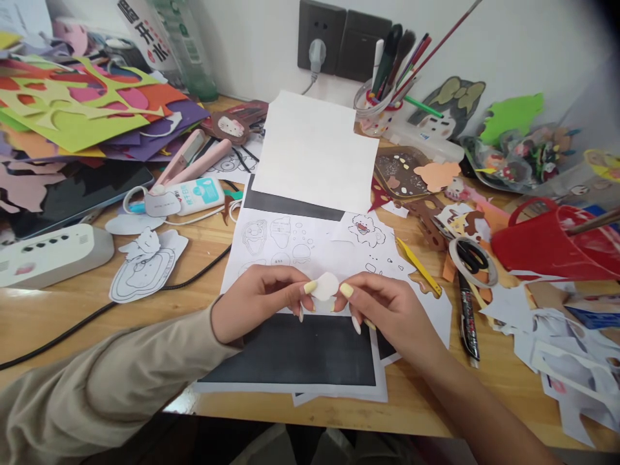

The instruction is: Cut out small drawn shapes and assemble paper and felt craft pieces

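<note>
A pale wall spans 12 o'clock, carrying 2 dark socket plates. A light wooden desk fills 6 o'clock, evenly lit.

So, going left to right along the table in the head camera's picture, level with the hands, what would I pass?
White power strip → cut-out line drawing → left hand → small white cut-out held between both hands → right hand → yellow stick → black pen.

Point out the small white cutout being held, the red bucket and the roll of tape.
small white cutout [325,286], head view, middle of the piece
red bucket [542,248], head view, outer wall
roll of tape [485,279], head view, right rim
</note>
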A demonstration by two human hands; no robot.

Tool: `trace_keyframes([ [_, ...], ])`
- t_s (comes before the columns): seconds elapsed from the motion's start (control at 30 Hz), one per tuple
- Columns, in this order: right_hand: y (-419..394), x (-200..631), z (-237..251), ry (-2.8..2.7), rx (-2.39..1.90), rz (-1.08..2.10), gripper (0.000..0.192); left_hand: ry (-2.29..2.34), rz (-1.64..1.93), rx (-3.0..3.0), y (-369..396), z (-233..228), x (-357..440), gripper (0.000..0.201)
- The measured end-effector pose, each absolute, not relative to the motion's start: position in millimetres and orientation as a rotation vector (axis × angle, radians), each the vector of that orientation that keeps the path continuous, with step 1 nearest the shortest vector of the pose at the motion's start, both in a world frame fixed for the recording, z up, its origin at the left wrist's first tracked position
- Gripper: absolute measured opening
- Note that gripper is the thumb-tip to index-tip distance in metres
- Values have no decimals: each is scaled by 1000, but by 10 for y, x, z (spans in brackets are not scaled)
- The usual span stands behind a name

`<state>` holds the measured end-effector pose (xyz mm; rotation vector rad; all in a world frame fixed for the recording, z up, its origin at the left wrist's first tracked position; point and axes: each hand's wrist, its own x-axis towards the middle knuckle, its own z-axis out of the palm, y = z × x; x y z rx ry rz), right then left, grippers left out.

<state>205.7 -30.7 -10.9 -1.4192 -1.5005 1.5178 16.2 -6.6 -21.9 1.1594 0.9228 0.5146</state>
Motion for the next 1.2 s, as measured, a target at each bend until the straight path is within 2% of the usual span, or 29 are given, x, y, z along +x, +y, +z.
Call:
trace_keyframes([
  [0.1,-311,2064,-108,-1530,-1430,1505,13,887,480,1152,-75,-226,175,16],
  [0.47,-316,2067,-98,-1572,-1452,1494,13,773,316,1324,-124,-259,205,16],
  [1.2,-328,2074,-112,-1715,-1384,1640,15,973,461,1239,-94,-183,206,19],
])
